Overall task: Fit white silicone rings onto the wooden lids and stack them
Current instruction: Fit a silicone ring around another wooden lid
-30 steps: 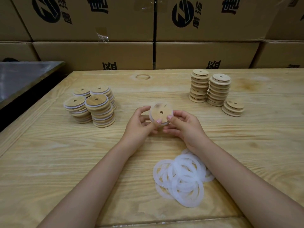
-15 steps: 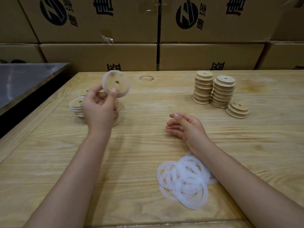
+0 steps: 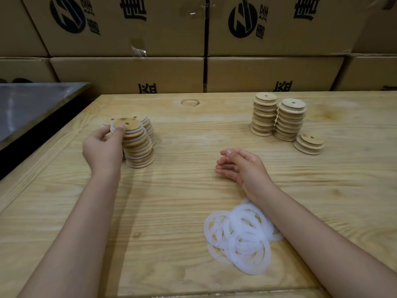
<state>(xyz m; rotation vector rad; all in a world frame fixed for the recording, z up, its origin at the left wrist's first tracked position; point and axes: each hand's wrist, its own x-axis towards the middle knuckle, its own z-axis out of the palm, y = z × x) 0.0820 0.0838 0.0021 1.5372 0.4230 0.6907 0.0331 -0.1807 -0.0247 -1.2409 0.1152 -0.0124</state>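
I read the left hand (image 3: 103,147) pinching a ringed lid (image 3: 127,125) by its near edge, thumb and fingertips curled on it, right atop the ringed stack (image 3: 138,150) just beside that grip; I can't tell if it's seated. Right hand (image 3: 240,166) lies loose and spread on the table (image 3: 171,190), holding nothing. The silicone rings (image 3: 238,235) are piled just behind its wrist, the bare lid stacks (image 3: 279,119) well beyond its fingertips.

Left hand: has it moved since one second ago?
Yes. The left hand has carried the ringed lid leftward from the table middle and now holds it atop the front ringed stack.
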